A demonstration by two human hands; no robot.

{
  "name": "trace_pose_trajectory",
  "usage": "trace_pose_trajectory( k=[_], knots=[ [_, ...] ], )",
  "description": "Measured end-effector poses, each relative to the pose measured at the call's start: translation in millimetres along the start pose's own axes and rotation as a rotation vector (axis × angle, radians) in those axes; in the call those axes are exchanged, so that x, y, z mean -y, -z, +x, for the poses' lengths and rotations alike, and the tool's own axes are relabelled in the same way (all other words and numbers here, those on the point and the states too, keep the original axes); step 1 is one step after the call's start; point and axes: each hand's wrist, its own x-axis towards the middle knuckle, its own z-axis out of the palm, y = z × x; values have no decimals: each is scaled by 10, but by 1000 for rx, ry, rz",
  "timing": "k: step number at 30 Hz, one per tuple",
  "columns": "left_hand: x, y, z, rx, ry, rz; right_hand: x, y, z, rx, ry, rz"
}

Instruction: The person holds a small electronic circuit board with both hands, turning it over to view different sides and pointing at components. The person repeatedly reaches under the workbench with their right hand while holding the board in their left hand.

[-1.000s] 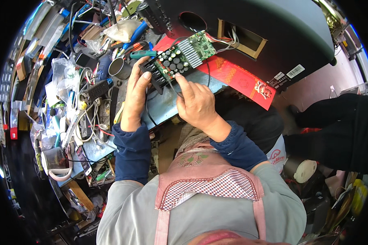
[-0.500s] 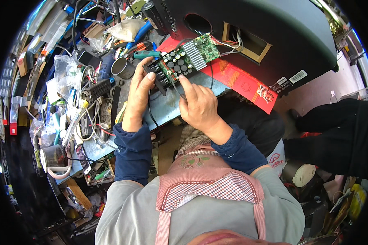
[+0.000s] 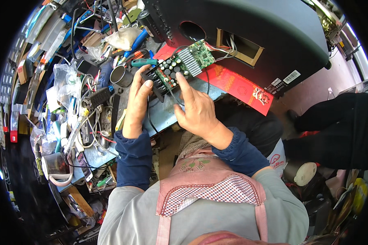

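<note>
- left hand (image 3: 137, 104) stretched forward, fingers long and mostly straight, thumb tucked out of sight I think
- right hand (image 3: 196, 110) palm down, index finger pointing ahead, other fingers loosely curled
- both forearms in dark blue sleeves

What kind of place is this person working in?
Most likely an electronics repair bench. Both hands rest on a green circuit board wired to an opened black speaker cabinet, and the bench is crowded with cables and hand tools.
</note>
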Motion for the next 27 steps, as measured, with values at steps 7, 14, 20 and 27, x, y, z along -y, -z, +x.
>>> trace_pose_trajectory(
  k=[7,14,20,27],
  knots=[
    [-143,-108,-19,-23,18,-31,162,139,256,293,-196,-101],
    [-106,-14,24,20,21,24,95,146,303,159,-249,0],
    [-63,7,-28,2,25,39,108,133,24,80,-52,-62],
    [-7,14,-21,-3,18,23,44,102,-100,49,-71,-34]
  ],
)
